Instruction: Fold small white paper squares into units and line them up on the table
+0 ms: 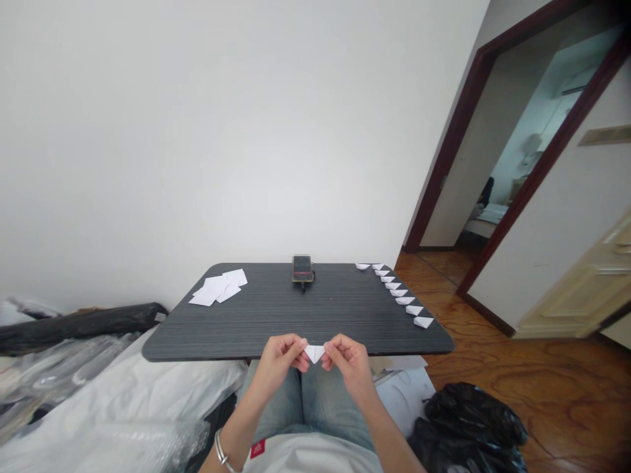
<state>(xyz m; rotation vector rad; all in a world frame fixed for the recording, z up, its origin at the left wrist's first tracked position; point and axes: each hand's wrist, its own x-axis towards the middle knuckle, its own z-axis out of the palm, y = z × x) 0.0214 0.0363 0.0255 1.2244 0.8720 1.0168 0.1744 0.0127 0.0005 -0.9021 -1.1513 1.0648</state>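
Observation:
My left hand (280, 358) and my right hand (349, 360) pinch the two ends of a small white folded paper triangle (314, 353), held just in front of the near edge of a dark grey table (276, 322). Both hands are closed on it, fingertips together. A loose pile of flat white paper sheets (219, 286) lies at the table's far left. Several folded white paper triangles (399, 292) stand in a row along the table's right edge.
A small dark device (302, 269) stands upright at the table's far middle, against the white wall. Plastic wrap and a dark roll (79, 322) lie to the left. A black bag (473, 420) sits on the wooden floor at the right, near an open doorway (513, 177).

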